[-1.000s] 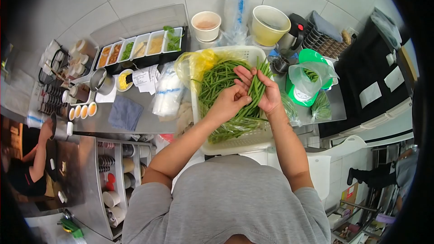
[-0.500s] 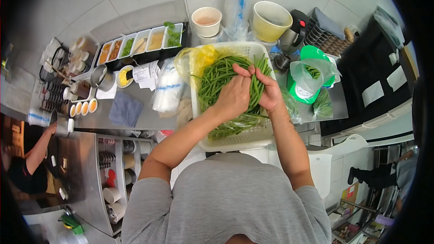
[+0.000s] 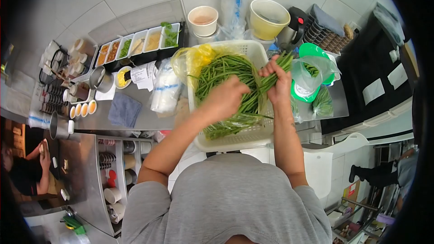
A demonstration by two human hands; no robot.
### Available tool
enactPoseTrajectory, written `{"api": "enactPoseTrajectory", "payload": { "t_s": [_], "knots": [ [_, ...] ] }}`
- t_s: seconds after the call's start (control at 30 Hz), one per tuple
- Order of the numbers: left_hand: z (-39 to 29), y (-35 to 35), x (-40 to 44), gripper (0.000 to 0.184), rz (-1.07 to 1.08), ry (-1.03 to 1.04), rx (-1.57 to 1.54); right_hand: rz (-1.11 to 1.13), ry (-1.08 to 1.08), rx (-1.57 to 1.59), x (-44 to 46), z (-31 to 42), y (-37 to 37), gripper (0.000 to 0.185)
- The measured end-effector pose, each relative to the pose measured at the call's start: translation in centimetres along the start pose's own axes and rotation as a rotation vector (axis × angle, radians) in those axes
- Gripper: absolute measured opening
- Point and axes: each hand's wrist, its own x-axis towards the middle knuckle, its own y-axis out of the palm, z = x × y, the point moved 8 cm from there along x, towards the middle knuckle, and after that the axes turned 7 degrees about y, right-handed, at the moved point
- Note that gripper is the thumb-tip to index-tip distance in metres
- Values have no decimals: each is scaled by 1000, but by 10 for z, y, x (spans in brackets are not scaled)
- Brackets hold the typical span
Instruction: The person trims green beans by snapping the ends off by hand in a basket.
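A white perforated basket [image 3: 257, 139] holds a loose pile of green beans [image 3: 226, 70] in a clear bag with a yellow part [image 3: 201, 56]. My right hand [image 3: 276, 81] is wrapped round a bundle of beans [image 3: 284, 61] above the basket's right edge. Over the middle of the pile is my left hand [image 3: 227, 98], its fingers curled and blurred; whether it grips a bean cannot be made out. Right of the basket a green scale [image 3: 306, 91] bears an open clear bag with some beans, and a filled bag of beans [image 3: 323, 103] lies beside it.
Food trays [image 3: 138, 43], a blue cloth [image 3: 124, 109] and a plastic roll [image 3: 165, 91] are on the left. Behind the basket are two tubs [image 3: 270, 18] [image 3: 203, 21] and a kettle [image 3: 294, 27]. One person [image 3: 29, 171] works at far left; another person [image 3: 384, 174] is at far right.
My right hand has moved right and up, away from my left hand, with the bundle in it. My left hand has moved slightly left and down over the pile.
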Motion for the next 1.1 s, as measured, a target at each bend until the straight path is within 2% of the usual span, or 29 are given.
{"api": "enactPoseTrajectory", "payload": {
  "t_s": [0.03,0.1,0.2,0.3,0.33,0.4,0.47,0.57,0.67,0.7,0.8,0.87,1.0,1.1],
  "knots": [
    [-18,20,0,15,80,34,-115,-45,-16,35,0,4,-2,15],
    [-41,59,-3,15,110,152,6,1,-10,-45,-3,8,2,15],
    [-34,74,-1,11,99,102,54,4,-20,-109,-8,12,9,16],
    [-2,27,-5,9,-151,-46,-213,-44,-86,-86,-10,20,3,19],
    [15,4,-9,6,-298,-119,-343,-69,-51,-179,-9,17,1,19],
    [59,-6,-23,5,-353,-428,-688,-118,16,-362,-11,11,3,20],
    [64,-13,-26,9,-419,-508,-1000,-32,173,-593,-19,-13,24,23],
    [62,-10,-27,8,-423,-490,-929,109,287,-730,-32,-47,54,23],
    [57,-15,-31,10,-481,-289,-603,164,322,-742,-34,-64,56,21],
    [51,-26,-32,9,-469,-285,-328,179,337,-726,-34,-64,55,21],
    [45,-48,-29,7,-439,-299,-363,216,426,-652,-34,-62,55,19],
    [29,-68,-22,7,-458,-117,-164,236,473,-638,-35,-63,53,19],
    [15,-69,-15,9,-249,179,118,277,530,-682,-33,-66,48,18],
    [12,-66,-13,9,-257,177,207,250,517,-639,-34,-64,52,19]
  ]
}}
